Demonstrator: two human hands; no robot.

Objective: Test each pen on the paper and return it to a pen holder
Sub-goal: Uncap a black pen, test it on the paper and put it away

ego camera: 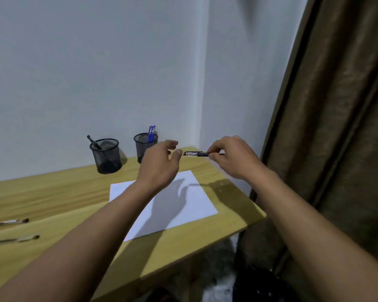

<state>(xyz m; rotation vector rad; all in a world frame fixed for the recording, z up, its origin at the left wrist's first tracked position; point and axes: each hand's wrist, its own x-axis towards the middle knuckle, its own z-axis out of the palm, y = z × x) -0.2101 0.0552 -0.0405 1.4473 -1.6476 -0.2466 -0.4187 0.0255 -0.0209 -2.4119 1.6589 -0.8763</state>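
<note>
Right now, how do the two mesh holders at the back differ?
The left holder has one black pen leaning out to the left; the right holder has blue pens standing nearly upright. The left holder shows whole; the right holder is partly hidden behind the left hand. The left holder sits nearer the camera, the right holder nearer the wall corner. Both are black mesh cups on the desk.

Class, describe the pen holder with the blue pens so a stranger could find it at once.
Start at the wooden desk against the pale wall, then look along its back edge, where two black mesh cups stand. The pen holder you want is the one nearer the corner, just behind the left hand. It holds blue pens, while its neighbour holds a black one.
</note>
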